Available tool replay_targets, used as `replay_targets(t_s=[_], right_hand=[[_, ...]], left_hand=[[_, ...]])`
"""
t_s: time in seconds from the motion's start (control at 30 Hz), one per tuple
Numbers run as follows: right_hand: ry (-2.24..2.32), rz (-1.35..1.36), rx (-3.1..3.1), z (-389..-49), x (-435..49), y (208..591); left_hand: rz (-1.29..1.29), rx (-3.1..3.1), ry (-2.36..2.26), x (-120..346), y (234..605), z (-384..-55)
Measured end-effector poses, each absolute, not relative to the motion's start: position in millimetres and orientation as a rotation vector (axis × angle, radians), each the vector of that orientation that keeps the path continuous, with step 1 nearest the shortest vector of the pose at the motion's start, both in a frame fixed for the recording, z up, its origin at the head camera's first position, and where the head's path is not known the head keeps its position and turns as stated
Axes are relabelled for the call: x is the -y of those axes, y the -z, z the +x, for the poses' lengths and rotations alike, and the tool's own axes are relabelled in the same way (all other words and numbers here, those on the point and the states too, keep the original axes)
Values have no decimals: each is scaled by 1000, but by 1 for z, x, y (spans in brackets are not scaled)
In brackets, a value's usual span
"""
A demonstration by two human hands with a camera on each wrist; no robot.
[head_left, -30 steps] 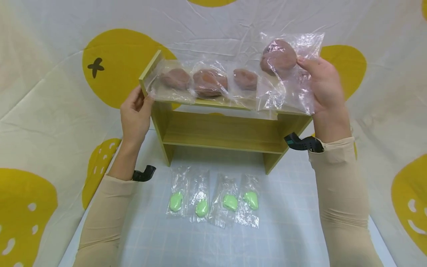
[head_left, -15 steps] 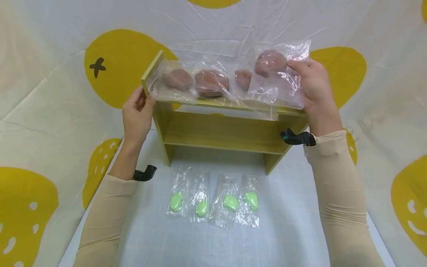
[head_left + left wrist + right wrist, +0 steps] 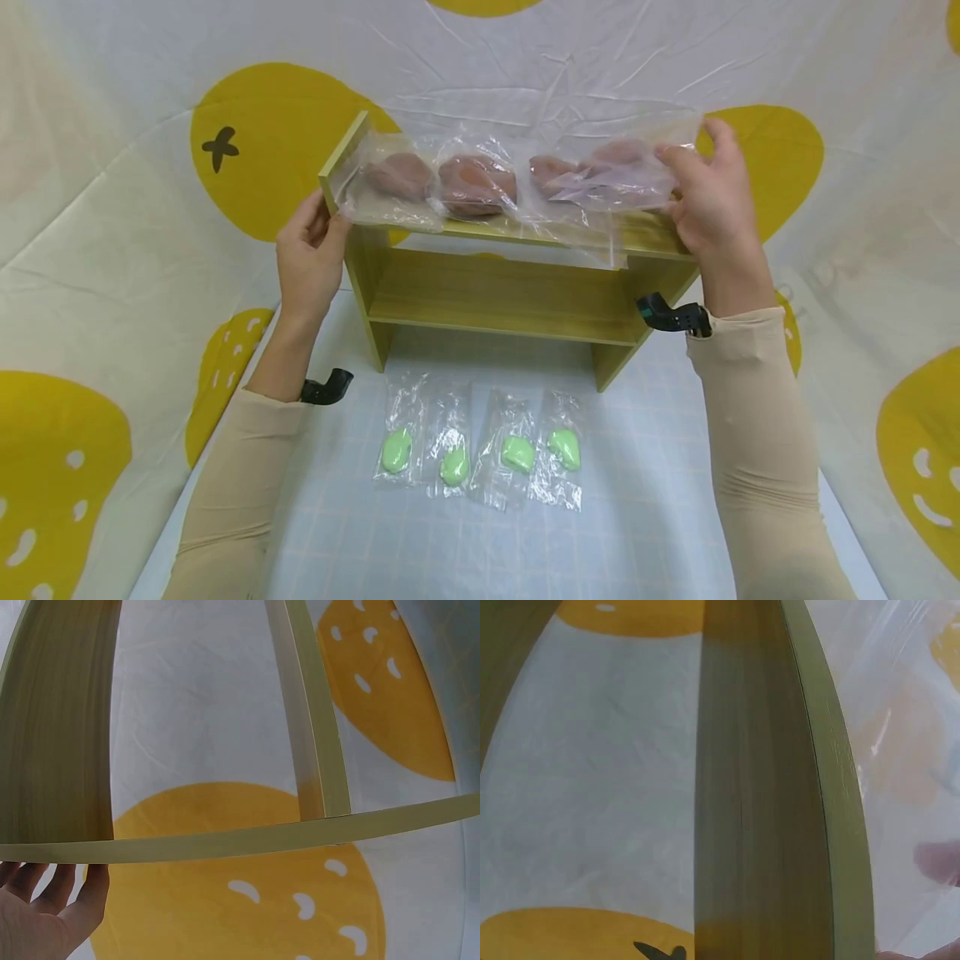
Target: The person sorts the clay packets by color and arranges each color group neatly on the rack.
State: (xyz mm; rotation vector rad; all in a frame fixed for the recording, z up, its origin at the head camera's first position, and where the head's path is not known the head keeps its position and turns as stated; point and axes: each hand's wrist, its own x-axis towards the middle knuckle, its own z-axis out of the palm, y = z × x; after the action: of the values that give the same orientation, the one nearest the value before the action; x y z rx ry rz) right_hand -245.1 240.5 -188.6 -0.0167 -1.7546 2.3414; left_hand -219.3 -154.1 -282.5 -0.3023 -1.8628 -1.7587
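Note:
My right hand pinches the right side of a clear plastic bag with a brown rounded lump inside, low over the right end of a wooden shelf's top board. Part of this bag overlaps the bag with a smaller brown lump. Further left on the top board lie another bagged brown lump and a bagged brown lump at the far left. My left hand touches the outside of the shelf's left side panel, fingers extended against it in the left wrist view.
Below the top board runs a lower shelf board. In front of the shelf, several small clear bags with green lumps lie in a row on the pale checked tabletop. A white cloth with yellow shapes hangs behind.
My right hand has moved left and then slightly back right, while its bag has come down and tilted flatter onto the top board. The left hand stays at the side panel.

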Motion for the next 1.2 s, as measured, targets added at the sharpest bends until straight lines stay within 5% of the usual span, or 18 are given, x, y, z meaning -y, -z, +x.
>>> replay_targets(t_s=[0.33,0.77,1.2], right_hand=[[-2023,13,1920,-211,-236,200],[-1679,429,1906,-183,-238,244],[-845,172,2016,-177,-253,263]], left_hand=[[-315,1838,1762,154,284,-222],[-326,1826,1775,154,285,-224],[-327,1795,1807,154,286,-225]])
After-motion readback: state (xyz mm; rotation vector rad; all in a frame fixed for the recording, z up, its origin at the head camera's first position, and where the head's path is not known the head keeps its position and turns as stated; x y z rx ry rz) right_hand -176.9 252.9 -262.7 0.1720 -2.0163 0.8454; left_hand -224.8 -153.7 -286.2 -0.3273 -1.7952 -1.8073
